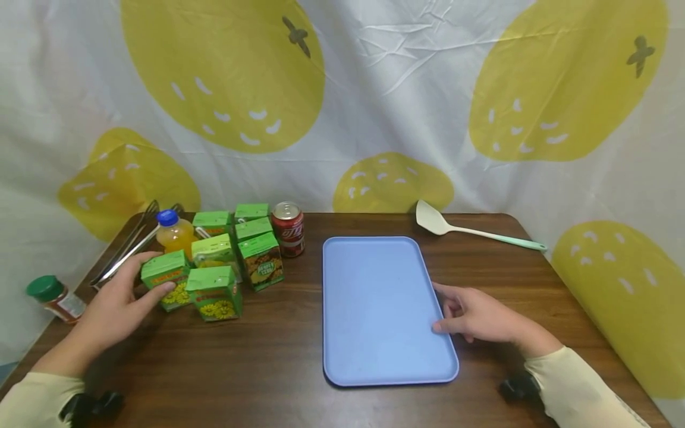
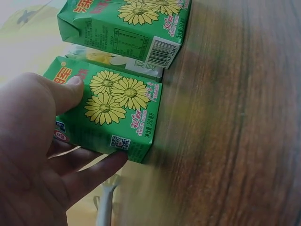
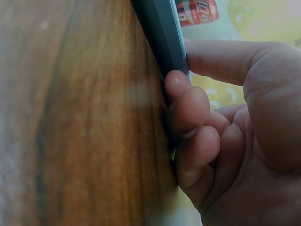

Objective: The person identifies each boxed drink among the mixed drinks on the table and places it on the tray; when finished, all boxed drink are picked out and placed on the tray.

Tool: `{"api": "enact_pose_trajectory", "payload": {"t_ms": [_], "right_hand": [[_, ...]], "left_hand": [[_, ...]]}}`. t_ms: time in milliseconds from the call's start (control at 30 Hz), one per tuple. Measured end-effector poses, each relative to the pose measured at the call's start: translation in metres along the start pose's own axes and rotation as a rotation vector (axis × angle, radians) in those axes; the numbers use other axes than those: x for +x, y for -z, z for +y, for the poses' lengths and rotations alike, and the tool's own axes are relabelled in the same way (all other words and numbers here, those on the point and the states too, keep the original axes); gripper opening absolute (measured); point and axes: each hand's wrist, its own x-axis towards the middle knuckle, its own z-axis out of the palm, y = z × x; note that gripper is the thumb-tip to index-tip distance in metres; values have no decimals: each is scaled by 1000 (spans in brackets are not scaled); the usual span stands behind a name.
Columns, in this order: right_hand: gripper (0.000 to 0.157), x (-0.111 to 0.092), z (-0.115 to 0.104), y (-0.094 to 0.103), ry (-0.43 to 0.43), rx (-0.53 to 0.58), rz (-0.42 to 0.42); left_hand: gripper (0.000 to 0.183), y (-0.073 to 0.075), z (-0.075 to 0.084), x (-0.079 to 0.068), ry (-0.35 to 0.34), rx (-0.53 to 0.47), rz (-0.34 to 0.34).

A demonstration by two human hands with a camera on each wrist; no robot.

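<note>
My left hand [image 1: 114, 308] grips a green drink carton [image 1: 167, 267] with yellow flowers, thumb on its printed front and fingers along the far side. In the left wrist view the carton [image 2: 110, 101] stands on the table. Close beside it is a second flowered carton [image 1: 215, 291], with several more green cartons behind. At the right edge of a blue rectangular tray [image 1: 380, 309], my right hand [image 1: 476, 312] pinches the rim, thumb on top. The right wrist view shows the other fingers curled by the tray's side [image 3: 164, 37]; the tray's underside is hidden there.
A red soda can [image 1: 289, 232] and an orange drink bottle [image 1: 175, 232] stand among the cartons. Metal tongs [image 1: 128, 252] and a green-capped seasoning jar [image 1: 56, 297] lie at the left. A spatula [image 1: 471, 230] lies behind the tray, near the printed curtain [image 1: 374, 119].
</note>
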Motion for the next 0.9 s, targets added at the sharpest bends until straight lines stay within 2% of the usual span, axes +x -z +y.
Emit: {"api": "enact_pose_trajectory", "payload": {"t_ms": [300,433,533,700,900], "right_hand": [[101,1,2,0,-13,-8,-5],[101,1,2,0,-10,-4,-6],[100,0,1,1,-12,0,-8],[100,0,0,1,-7,12,-10],[100,0,0,1,-7,-2,-9]], "left_hand": [[57,1,-3,-1,15,-19,50],[58,4,-2,-3,54,-2,65],[58,8,1,-4,69,-20,79],[58,18,8,-3,51,-86,107],[58,29,19,-1,58,-75,143]]}}
